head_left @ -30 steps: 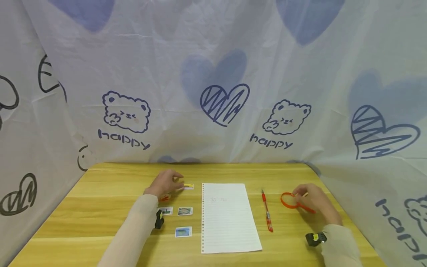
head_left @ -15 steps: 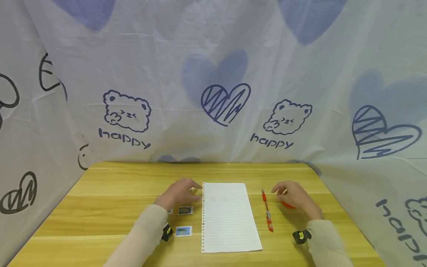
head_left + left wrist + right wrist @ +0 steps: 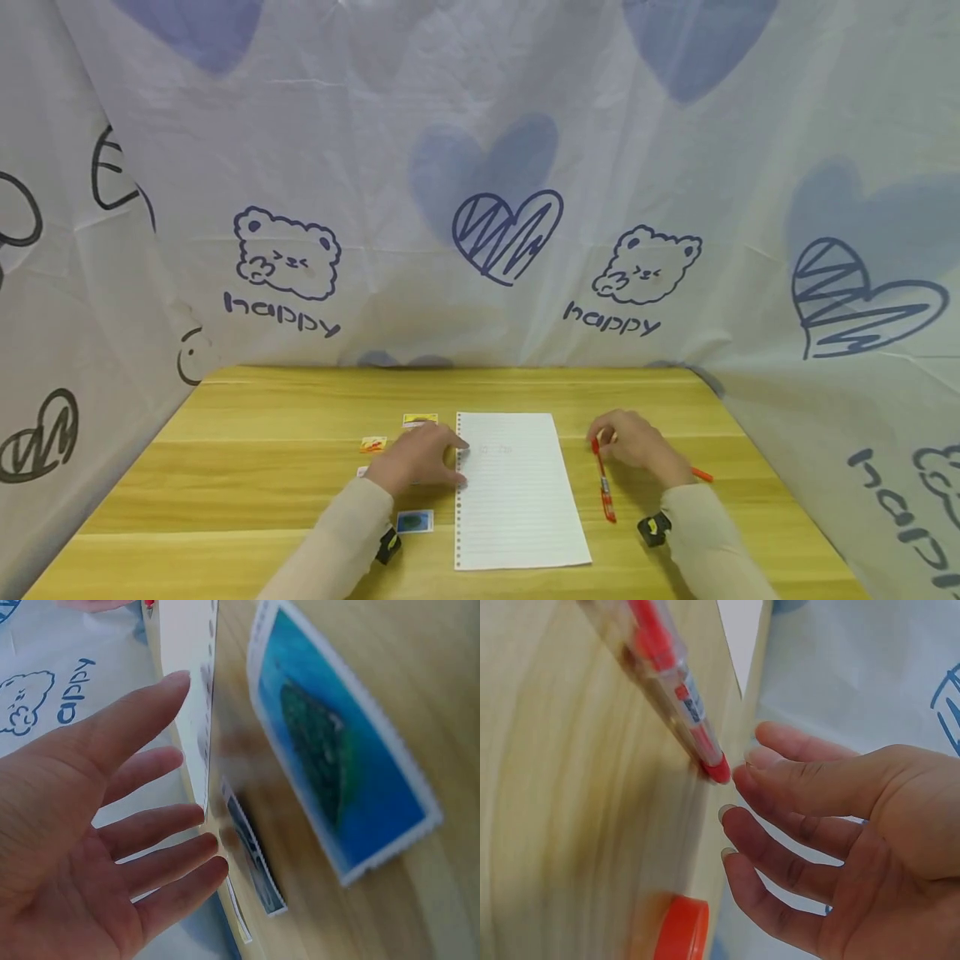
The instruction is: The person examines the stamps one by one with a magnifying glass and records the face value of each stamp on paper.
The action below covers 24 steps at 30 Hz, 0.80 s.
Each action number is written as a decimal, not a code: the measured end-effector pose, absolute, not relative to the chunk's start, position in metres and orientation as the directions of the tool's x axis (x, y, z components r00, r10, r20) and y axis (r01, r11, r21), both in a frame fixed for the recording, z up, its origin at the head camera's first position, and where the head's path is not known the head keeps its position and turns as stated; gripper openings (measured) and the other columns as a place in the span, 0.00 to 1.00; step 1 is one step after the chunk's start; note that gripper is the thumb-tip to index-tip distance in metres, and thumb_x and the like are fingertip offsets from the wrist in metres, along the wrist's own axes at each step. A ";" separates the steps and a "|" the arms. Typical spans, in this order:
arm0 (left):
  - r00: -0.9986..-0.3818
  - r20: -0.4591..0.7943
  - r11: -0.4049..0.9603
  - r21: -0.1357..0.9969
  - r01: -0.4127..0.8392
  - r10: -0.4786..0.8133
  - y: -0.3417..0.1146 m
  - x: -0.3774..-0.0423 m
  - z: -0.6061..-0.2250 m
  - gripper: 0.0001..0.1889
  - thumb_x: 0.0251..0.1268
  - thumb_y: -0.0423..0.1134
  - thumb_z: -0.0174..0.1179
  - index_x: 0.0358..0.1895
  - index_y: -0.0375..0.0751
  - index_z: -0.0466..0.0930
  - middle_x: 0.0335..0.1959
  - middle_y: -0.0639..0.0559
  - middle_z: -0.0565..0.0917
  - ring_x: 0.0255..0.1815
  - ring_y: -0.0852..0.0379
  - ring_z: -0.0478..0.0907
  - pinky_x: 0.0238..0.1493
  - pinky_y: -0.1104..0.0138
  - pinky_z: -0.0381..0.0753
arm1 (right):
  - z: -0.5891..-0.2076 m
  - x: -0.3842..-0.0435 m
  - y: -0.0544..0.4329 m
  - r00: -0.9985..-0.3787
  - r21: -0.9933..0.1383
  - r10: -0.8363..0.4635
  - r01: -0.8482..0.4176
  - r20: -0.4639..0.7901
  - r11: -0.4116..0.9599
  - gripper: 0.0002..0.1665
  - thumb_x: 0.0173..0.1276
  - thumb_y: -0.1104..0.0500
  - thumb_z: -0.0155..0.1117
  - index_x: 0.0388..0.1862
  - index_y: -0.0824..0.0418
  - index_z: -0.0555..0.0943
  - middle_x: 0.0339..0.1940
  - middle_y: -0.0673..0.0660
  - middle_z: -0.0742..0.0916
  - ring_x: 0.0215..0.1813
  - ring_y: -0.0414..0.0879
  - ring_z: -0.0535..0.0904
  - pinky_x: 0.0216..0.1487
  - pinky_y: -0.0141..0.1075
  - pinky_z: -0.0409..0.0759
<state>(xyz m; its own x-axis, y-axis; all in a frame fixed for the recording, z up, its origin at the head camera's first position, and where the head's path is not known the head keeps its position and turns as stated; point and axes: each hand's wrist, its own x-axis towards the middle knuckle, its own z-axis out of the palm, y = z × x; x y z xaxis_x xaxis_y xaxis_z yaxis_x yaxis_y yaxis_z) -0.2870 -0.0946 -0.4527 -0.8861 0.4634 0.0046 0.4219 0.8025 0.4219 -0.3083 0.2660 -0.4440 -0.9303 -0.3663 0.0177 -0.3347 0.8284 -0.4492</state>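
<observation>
My left hand (image 3: pixel 423 458) reaches over the left edge of a lined, punched sheet of paper (image 3: pixel 517 508), its fingers spread and holding nothing. Beneath and around it lie small picture stamps, among them a blue one with a green island (image 3: pixel 322 742), a yellow one (image 3: pixel 420 420) and a red-and-yellow one (image 3: pixel 373 445). My right hand (image 3: pixel 633 437) has its loosely bent fingertips right at the grip end of a red pen (image 3: pixel 604 492). The pen (image 3: pixel 694 709) lies on the table, its writing tip hidden by the fingers.
A red-orange ring with a handle (image 3: pixel 701 474) lies mostly hidden behind the right hand; its rim (image 3: pixel 682 930) shows in the right wrist view. The wooden table (image 3: pixel 225 467) ends at a hanging printed cloth (image 3: pixel 405 275).
My left hand has moved right and nearer, from the stamps to the paper's edge. My right hand has left the red-orange ring and moved left to the pen.
</observation>
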 end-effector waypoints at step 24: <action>-0.897 -0.038 0.803 0.462 0.375 0.441 -0.090 -0.280 -0.450 0.25 0.50 0.41 0.81 0.53 0.41 0.89 0.54 0.44 0.87 0.47 0.53 0.74 0.56 0.53 0.78 | -0.457 -0.314 0.265 -0.941 -0.410 -0.339 -0.300 -0.023 0.861 0.17 0.58 0.78 0.67 0.34 0.58 0.87 0.30 0.54 0.87 0.32 0.45 0.76 0.35 0.36 0.75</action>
<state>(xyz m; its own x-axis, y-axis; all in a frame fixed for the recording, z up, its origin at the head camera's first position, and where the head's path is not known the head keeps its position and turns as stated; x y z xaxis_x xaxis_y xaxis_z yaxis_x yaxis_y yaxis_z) -0.2801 -0.0900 -0.4499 -0.8966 0.4411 -0.0385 0.3754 0.8033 0.4623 -0.3139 0.2652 -0.4569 -0.9406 -0.3388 -0.0227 -0.3004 0.8613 -0.4098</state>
